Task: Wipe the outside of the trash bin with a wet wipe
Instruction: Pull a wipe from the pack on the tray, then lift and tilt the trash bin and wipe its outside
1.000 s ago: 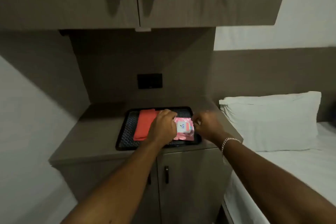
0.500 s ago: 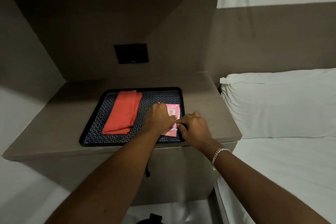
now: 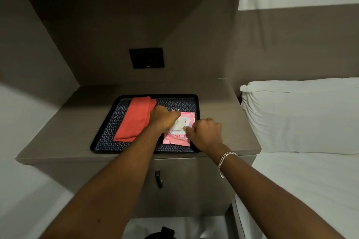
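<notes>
Pulling a wet wipe (image 3: 177,125) out of the pink wipes pack (image 3: 179,131) with my left hand (image 3: 164,120), fingers pinched shut on the white sheet where it comes up through the pack's opening. Right hand (image 3: 206,136) sits at the pack's right near side, fingers curled and pressing the pack down; I judge that's there so the whole pack doesn't lift with the sheet. Can't tell if the right fingers grip the flap or just pin the wrapper, knuckles hide it.

Pack lies flat in the right half of the black patterned tray (image 3: 116,122), which keeps it from sliding on the desk (image 3: 223,120). Folded orange cloth (image 3: 136,119) lies in the tray's left half, just beside my left wrist, not touching the pack as far as I can see. It isn't in use.

Tray sits mid desk, near the front edge, under a dark wall panel (image 3: 146,58). Cabinet door handle (image 3: 158,178) shows below the desk edge. Bed with white pillow (image 3: 299,114) to the right, well apart from the tray. Bracelet (image 3: 226,161) on my right wrist.

Trash bin: probably the dark shape (image 3: 161,234) at the bottom edge, near me on the floor, mostly cut off, so not sure. Wiping not yet begun; this is the get-a-wipe step. Risk, as I judge it: two sheets coming out together, or the sheet tearing.
</notes>
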